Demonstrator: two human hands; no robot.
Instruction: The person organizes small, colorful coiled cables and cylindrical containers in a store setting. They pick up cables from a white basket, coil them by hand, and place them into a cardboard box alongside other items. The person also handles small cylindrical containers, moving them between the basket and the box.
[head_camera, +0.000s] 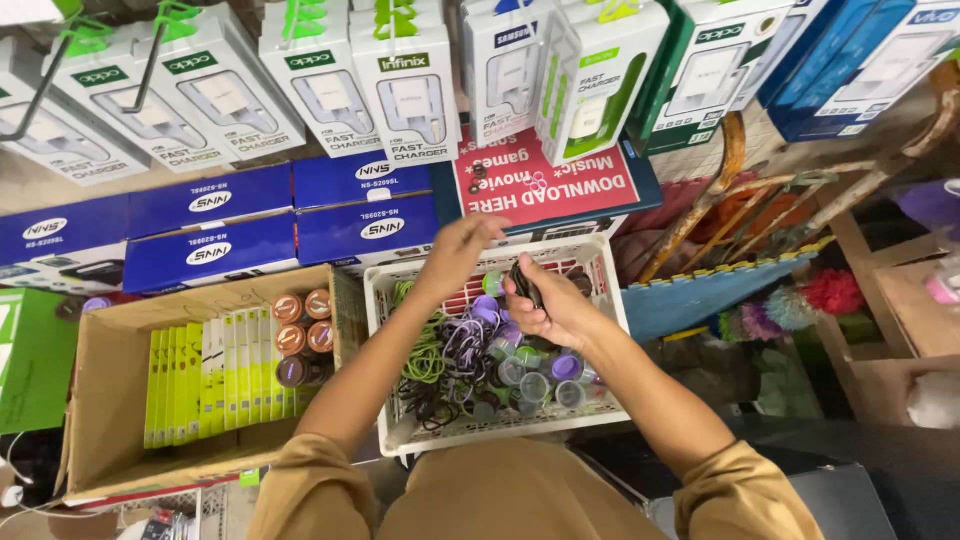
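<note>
My right hand (553, 305) hovers over a white plastic basket (393, 428) and grips a small dark object (524, 284), which I cannot make out further. My left hand (458, 252) reaches over the basket's far rim, fingers loosely curled, holding nothing that I can see. Inside the basket lie tangled green, purple and black cables (446, 357) and several small round clear cases (536, 376).
A cardboard box (107, 400) at left holds yellow-green packets (214, 372) and copper-coloured round tins (304, 335). Blue boxes (210, 230) and white charger packs (405, 85) stand beyond. A red sign (545, 180) sits behind the basket. Wooden chair legs (800, 200) are at right.
</note>
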